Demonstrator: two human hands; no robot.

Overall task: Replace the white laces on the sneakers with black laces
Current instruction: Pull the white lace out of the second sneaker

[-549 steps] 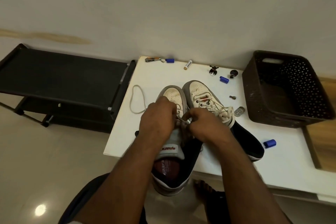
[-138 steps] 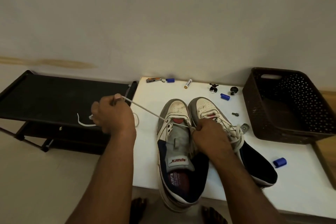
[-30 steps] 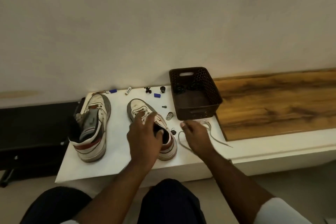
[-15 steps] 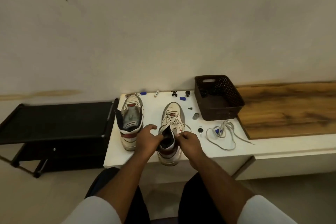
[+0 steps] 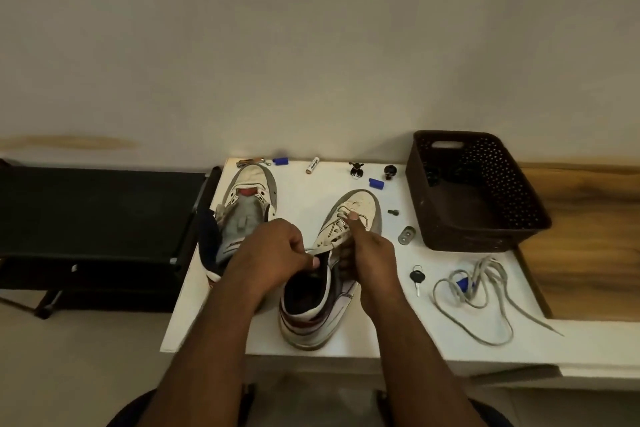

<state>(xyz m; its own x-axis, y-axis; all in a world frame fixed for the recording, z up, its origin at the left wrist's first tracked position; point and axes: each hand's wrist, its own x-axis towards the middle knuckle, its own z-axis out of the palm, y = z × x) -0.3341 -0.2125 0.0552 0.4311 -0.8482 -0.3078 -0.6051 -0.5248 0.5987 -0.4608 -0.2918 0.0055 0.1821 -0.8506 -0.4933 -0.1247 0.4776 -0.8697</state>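
The laced sneaker [image 5: 332,253], heel at the table's [image 5: 304,198] front edge, is gripped by the right hand [image 5: 369,253]; its white lace [image 5: 323,248] is pinched by the left hand [image 5: 273,253]; bare table is left between sneaker and removed lace [image 5: 474,295]

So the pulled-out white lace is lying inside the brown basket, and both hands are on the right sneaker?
Not quite. The head view shows the pulled-out white lace lying on the white table, in front of the brown basket, not inside. Both hands, left and right, are on the right sneaker.
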